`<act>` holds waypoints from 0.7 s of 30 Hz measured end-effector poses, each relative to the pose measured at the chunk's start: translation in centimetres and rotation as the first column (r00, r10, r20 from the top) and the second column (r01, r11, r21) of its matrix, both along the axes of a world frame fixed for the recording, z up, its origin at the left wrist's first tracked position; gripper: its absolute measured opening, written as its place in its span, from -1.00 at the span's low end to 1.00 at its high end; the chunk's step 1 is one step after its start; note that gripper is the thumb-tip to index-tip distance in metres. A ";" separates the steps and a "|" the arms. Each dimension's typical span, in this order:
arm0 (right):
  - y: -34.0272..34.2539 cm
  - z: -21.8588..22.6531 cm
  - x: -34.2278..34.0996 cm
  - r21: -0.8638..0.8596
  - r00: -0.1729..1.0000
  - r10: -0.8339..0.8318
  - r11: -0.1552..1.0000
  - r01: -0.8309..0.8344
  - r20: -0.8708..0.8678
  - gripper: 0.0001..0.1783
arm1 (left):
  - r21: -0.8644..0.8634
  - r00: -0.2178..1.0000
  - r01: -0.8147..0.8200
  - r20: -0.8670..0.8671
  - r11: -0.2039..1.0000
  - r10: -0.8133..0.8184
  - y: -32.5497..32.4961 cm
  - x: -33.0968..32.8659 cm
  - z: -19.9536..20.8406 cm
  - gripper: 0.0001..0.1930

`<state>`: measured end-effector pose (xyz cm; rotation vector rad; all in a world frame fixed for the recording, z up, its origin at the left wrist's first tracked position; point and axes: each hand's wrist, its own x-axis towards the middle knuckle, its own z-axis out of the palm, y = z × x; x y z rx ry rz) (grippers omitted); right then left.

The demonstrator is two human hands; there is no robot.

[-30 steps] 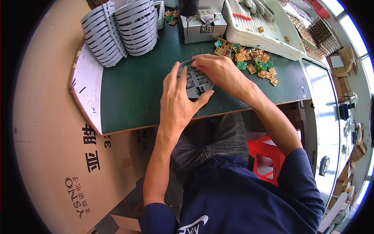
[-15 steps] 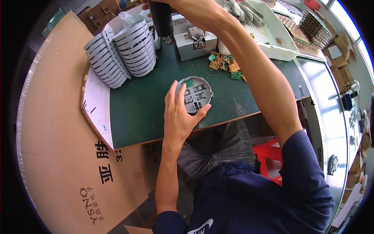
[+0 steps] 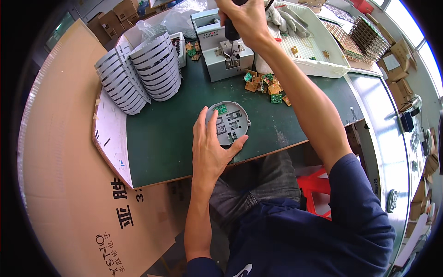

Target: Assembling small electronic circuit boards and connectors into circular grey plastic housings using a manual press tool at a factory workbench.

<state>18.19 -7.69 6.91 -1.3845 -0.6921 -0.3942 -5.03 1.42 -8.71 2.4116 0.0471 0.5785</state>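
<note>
My left hand grips a round grey plastic housing lying on the green tabletop. Its fingers rest along the left side, and the thumb presses the lower right rim. Inside the housing, near its upper left edge, sits a small green circuit board. My right hand is wrapped round a black electric screwdriver, held upright with its tip down at the front bracket of a grey box-shaped screw feeder. Whether a screw is on the tip is too small to tell.
Two stacks of grey curved housings stand at the left. Loose small circuit boards lie right of the feeder. Behind them is a white tray with gloves. Cardboard borders the table's left; a red stool stands under its front.
My right hand has brought the screwdriver right and down to the feeder's bracket. The left hand still holds the housing; the whole view has shifted slightly.
</note>
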 end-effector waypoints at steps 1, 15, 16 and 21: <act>0.1 -0.2 0.2 -0.007 0.999 0.034 0.999 -0.034 -0.001 -0.75 | 0.000 1.000 0.001 0.002 1.000 -0.001 0.0 0.0 0.1 -0.07; -1.2 -2.9 -9.2 0.002 0.915 0.366 0.928 -0.371 -0.167 -0.78 | 0.034 1.000 0.009 -0.023 0.999 -0.009 0.1 -0.1 0.2 -0.04; -0.8 -3.4 -9.1 0.018 0.907 0.391 0.919 -0.393 -0.159 -0.76 | 0.035 1.000 0.014 -0.025 0.999 -0.013 0.1 0.0 0.2 -0.03; -0.3 -3.9 -9.3 -0.002 0.897 0.401 0.913 -0.408 -0.185 -0.75 | 0.031 0.999 0.009 -0.032 0.999 -0.008 0.0 0.0 0.2 -0.03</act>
